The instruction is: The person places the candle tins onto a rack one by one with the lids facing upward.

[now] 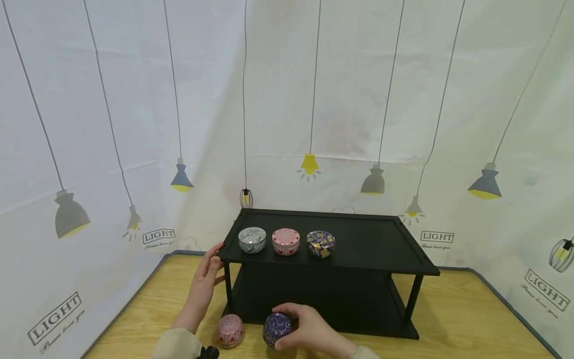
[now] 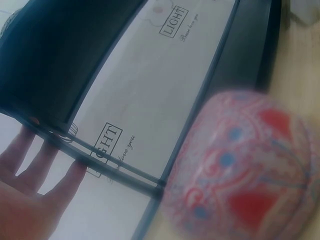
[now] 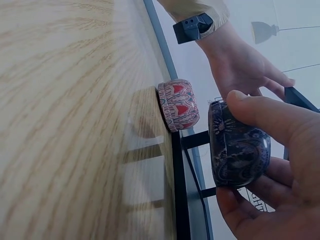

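Note:
My right hand (image 1: 312, 330) grips a round dark-blue patterned tin (image 1: 276, 329) between thumb and fingers, in front of the black two-tier shelf (image 1: 372, 244). In the right wrist view the tin (image 3: 235, 145) is tilted, held off the wooden table. My left hand (image 1: 204, 284) touches the shelf's front left corner; its fingers (image 2: 62, 192) look fairly straight against the edge in the left wrist view. Just below that hand, a pink tin with red hearts (image 1: 230, 331) rests on the table, large and blurred in the left wrist view.
Along the shelf's top tier, on its left half, stand a grey-white marbled tin (image 1: 252, 240), a pink-and-red tin (image 1: 285, 242) and a navy tin with gold flowers (image 1: 320, 244). A lamp-print cloth (image 1: 278, 99) encloses the wooden table (image 1: 462, 309) at the back and sides.

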Available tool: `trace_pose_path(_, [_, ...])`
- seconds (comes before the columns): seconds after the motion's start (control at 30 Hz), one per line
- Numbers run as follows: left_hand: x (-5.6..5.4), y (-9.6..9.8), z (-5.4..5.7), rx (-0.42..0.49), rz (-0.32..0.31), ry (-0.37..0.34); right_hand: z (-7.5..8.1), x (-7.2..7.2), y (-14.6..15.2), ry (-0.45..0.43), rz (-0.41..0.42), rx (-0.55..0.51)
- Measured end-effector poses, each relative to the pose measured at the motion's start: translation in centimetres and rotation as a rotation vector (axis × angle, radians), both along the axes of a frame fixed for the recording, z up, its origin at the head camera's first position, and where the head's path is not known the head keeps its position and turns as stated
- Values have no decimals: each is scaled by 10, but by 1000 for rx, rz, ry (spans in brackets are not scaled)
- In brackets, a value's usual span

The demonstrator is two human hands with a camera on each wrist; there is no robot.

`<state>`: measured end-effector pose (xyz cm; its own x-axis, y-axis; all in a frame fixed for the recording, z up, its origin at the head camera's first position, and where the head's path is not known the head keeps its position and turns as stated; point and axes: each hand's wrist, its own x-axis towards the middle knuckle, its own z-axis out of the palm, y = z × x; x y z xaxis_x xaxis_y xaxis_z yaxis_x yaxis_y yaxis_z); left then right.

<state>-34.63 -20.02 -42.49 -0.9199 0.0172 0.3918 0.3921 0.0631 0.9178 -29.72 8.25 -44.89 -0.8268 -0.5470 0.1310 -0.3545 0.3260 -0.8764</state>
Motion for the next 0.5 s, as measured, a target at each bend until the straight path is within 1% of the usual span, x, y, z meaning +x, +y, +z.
trace_pose_path(0.33, [2,-1,1,-4,6,-1,2,1,-1,-31,-15,-22])
trace_pose_path(0.5, [2,0,3,-5,8,-6,4,1,0,-55,-20,-60])
